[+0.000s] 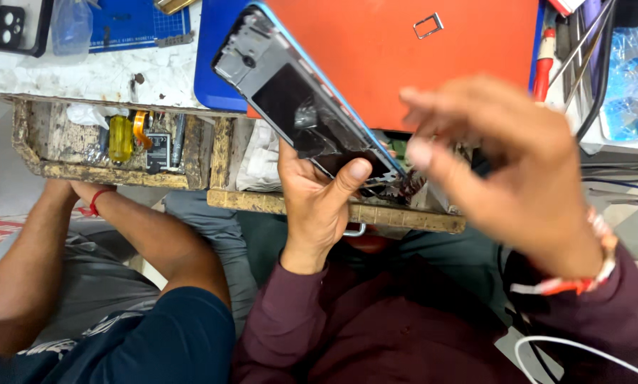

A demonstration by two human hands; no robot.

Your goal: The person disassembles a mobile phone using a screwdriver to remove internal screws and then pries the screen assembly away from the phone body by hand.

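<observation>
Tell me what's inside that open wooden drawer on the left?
The drawer holds a yellow-handled tool, a small dark flat part and crumpled white paper. Its rear is hidden under the worktop.

An orange mat, a yellow-handled screwdriver and, seemingly, red-handled pliers.

A worn white workbench with open wooden drawers carries blue and orange mats.
</observation>
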